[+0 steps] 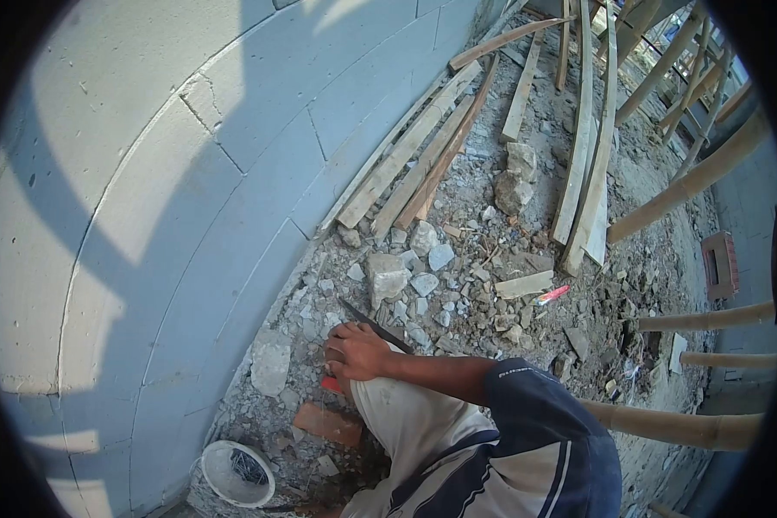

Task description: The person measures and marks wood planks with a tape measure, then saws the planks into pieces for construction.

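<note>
My right hand (356, 350) reaches in from a dark blue sleeve (540, 406), its fingers curled at the end of pale, dusty cloth (419, 397). What lies under the fingers is hidden. Beside this hand, a dark narrow blade (373, 323) passes behind the forearm; its handle does not show. A small red object (331, 384) sticks out just below the hand, too covered to name. Nearby on the rubble lies a reddish brick (328, 424). I cannot make out my left hand in this view.
A white bucket (207, 470) with thin metal pieces inside stands by the grey block wall (259, 198). Broken stones (388, 278) cover the ground. Long wooden planks (410, 155) lie along the wall and further right (585, 190). Bamboo poles (699, 181) lean at the right.
</note>
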### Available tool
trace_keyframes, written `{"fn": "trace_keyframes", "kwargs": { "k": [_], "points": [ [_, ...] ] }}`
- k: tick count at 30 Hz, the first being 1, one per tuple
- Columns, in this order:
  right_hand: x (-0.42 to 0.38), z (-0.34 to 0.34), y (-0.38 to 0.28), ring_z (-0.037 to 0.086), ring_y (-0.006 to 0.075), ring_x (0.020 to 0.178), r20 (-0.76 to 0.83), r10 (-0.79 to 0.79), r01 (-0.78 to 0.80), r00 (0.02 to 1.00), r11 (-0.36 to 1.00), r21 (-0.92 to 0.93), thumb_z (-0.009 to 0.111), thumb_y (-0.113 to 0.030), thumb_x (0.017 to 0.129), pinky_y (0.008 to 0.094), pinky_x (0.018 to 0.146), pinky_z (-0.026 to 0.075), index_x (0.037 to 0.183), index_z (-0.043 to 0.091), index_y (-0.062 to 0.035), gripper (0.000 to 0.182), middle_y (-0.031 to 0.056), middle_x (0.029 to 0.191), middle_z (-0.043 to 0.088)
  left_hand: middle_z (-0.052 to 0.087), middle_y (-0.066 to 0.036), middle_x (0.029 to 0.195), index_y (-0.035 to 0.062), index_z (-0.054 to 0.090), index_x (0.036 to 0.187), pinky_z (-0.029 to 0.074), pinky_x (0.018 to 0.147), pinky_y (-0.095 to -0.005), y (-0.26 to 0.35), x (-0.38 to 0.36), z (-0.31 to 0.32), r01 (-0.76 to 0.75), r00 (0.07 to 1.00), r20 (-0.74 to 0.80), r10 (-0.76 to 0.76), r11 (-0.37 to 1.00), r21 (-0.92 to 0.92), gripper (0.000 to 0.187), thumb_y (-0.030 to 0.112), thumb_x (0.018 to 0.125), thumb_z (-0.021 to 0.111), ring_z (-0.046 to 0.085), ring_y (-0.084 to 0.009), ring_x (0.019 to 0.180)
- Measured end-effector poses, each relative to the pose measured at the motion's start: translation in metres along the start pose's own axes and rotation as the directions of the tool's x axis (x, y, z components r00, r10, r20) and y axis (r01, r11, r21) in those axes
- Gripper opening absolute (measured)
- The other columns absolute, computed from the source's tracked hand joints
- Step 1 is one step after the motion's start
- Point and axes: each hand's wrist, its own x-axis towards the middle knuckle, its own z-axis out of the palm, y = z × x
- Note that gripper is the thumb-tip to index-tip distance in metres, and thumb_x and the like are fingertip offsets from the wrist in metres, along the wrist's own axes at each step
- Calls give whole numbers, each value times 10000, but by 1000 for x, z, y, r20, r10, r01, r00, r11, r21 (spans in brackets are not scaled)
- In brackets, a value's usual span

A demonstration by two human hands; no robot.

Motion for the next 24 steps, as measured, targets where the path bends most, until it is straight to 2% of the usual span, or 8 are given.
{"fn": "trace_keyframes", "kwargs": {
  "k": [4,7,12,15,18,20,22,24],
  "points": [
    [4,2,0,476,340,1211,35,8,-8,999,1000,-5,617,-419,885,494,1018,340,1198,632,-108,442,149,1208,557,211,-12,1625,356,322,1528,248,1154,-594,0,-3,3,-46,998,-30,49,993,113,731,630,897,567,218,-317,1475],
    [6,2,-2,478,340,1204,49,7,-7,999,1000,-3,621,-414,885,499,1018,340,1195,630,-110,435,152,1192,551,266,-36,1600,312,355,1517,283,1133,-584,1,-4,4,-101,991,-61,122,959,263,722,586,897,603,273,-318,1446],
    [4,-1,-2,482,339,1194,39,1,-2,999,1000,16,624,-407,887,504,1019,340,1200,624,-118,426,144,1168,544,357,-77,1559,239,410,1499,343,1098,-566,4,-4,13,-157,957,-109,271,793,589,708,513,896,662,365,-321,1399],
    [2,-4,-2,483,340,1198,71,13,-14,997,1000,12,624,-404,887,505,1022,341,1204,623,-127,421,142,1175,546,411,-101,1534,195,443,1487,379,1077,-556,4,-5,18,-144,939,-122,321,689,710,700,470,896,697,421,-322,1371],
    [1,-2,-2,481,335,1214,38,-18,17,999,1000,18,622,-411,887,503,1024,343,1203,624,-133,421,137,1199,546,466,-125,1509,152,476,1476,414,1056,-545,3,-6,18,-154,925,-118,362,639,754,692,426,895,732,476,-324,1343],
    [-1,-8,-7,481,338,1227,71,19,-19,997,1000,-2,620,-420,885,506,1027,349,1209,623,-134,433,140,1218,550,462,-184,1485,72,453,1459,408,1071,-527,1,-1,10,-240,882,-100,461,621,746,722,418,892,737,479,-353,1330],
    [-1,-3,-4,482,340,1228,47,-16,17,999,1000,-21,617,-429,885,508,1028,351,1211,622,-132,441,141,1227,553,455,-302,1437,-86,408,1425,395,1101,-489,-5,6,12,-419,768,-55,638,565,711,802,401,886,747,487,-412,1304],
    [0,-2,-3,484,342,1230,10,-41,42,999,998,-47,613,-437,884,510,1030,353,1212,621,-130,449,142,1236,557,470,-298,1430,-85,405,1428,404,1097,-477,3,-5,24,-396,757,-71,650,541,742,787,373,889,749,503,-408,1294]
  ]
}}
